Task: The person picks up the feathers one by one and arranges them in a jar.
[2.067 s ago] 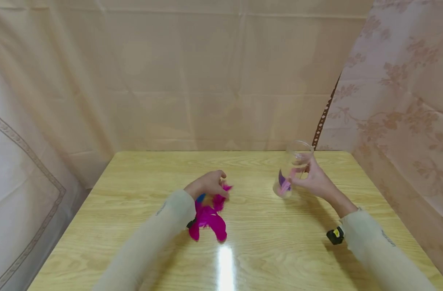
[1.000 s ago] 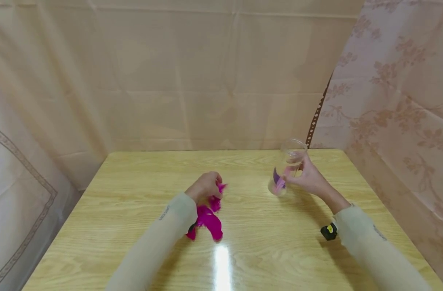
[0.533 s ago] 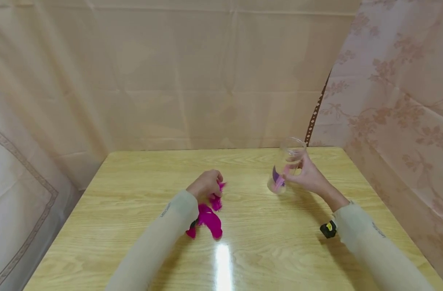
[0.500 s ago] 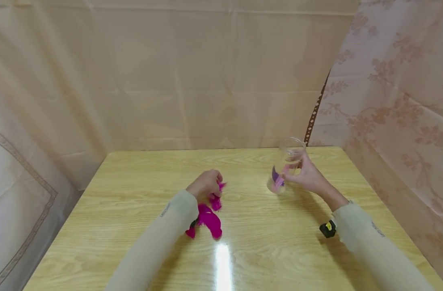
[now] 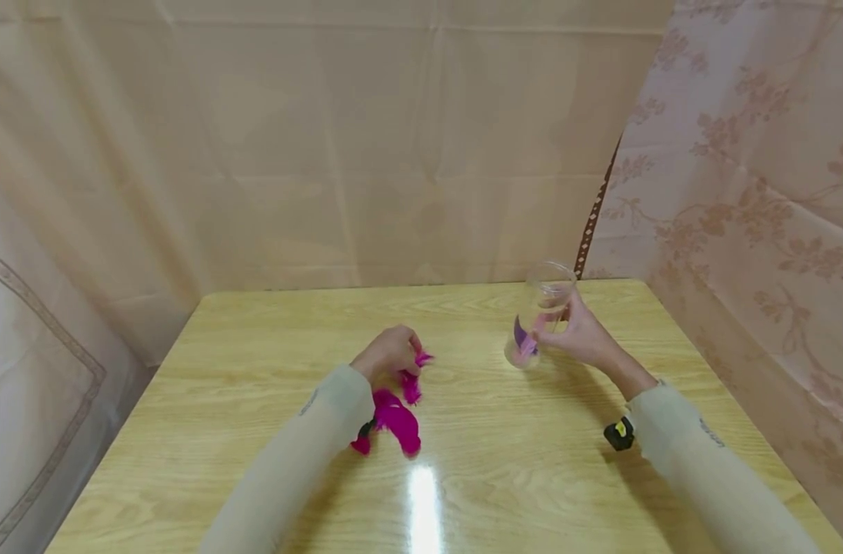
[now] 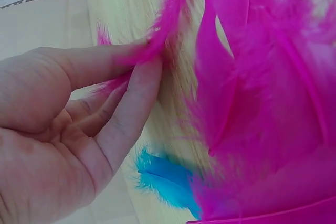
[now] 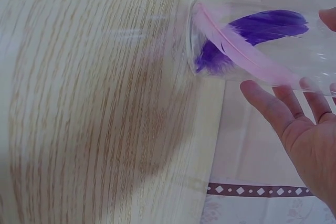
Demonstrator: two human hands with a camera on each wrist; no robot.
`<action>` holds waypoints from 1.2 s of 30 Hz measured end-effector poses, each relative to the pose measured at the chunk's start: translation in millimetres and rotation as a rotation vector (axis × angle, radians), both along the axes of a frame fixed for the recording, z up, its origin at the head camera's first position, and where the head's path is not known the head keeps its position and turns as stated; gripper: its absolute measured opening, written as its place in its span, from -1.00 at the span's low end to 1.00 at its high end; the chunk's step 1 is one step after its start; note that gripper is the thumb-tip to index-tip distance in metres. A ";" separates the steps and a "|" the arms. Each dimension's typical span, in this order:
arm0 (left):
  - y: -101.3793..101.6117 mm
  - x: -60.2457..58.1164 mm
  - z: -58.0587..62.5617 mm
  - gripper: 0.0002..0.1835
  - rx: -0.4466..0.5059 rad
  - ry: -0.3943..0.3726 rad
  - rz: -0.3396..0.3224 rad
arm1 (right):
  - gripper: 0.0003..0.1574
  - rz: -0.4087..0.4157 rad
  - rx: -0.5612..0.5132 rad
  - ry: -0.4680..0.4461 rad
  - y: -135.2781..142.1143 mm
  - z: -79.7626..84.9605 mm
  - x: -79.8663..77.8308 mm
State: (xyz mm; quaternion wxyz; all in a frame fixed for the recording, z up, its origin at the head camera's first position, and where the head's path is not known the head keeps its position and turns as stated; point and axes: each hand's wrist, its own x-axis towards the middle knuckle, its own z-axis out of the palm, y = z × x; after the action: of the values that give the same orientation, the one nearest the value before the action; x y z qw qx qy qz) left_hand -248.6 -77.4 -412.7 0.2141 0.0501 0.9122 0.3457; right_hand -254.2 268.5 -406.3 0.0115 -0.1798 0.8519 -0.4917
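Observation:
My left hand [image 5: 390, 352] is low over the left-middle of the table. In the left wrist view its thumb and fingertips pinch a small magenta feather [image 6: 167, 19]. Beside it lies a pile of magenta feathers [image 6: 273, 93], with a blue feather [image 6: 170, 179] at its edge. The sleeve hides part of the pile in the head view. Farther right, my right hand [image 5: 582, 331] grips a tall clear cup [image 5: 550, 291] from its right side. A purple feather [image 7: 273, 27] and a pale pink feather [image 7: 247, 56] show inside the cup, near its base.
Both hands work over a wooden table [image 5: 311, 492] with a bright light reflection near its front. Beige cloth [image 5: 394, 154] hangs behind the far edge, and patterned cloth [image 5: 774, 231] hangs at the right. A black wrist device [image 5: 618, 435] juts from the right sleeve.
Since the oldest frame, my left fingers have closed on a magenta feather, and the blue feather has gone from the head view. My right hand keeps gripping the cup; the head view shifts slightly.

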 end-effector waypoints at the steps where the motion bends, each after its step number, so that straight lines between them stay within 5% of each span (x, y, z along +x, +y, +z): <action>1: 0.0 0.4 0.0 -0.70 0.024 -0.010 0.018 | 0.07 0.001 0.002 0.000 2.1 -4.2 -3.4; 7: 7.1 -3.0 2.9 -0.79 0.134 -0.007 0.037 | 0.04 -0.031 0.050 0.007 13.9 -7.2 -1.6; 17: 11.9 -8.2 1.5 -0.78 0.142 0.014 0.015 | 0.01 -0.009 0.030 0.033 18.5 -7.8 -2.4; 28: 14.5 -11.3 -2.5 -0.74 0.239 0.065 -0.068 | -0.02 -0.008 0.028 0.039 18.1 -7.2 0.1; 36: 16.9 -10.1 -6.8 -0.77 0.369 0.063 -0.019 | -0.02 0.002 0.010 0.032 19.0 -8.7 4.0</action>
State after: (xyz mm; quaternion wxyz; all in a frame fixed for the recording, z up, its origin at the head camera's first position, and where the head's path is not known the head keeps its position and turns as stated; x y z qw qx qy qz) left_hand -258.7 -60.6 -419.4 0.1758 0.1078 0.8390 0.5035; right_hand -250.1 287.4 -415.0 -0.0008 -0.1886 0.8543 -0.4843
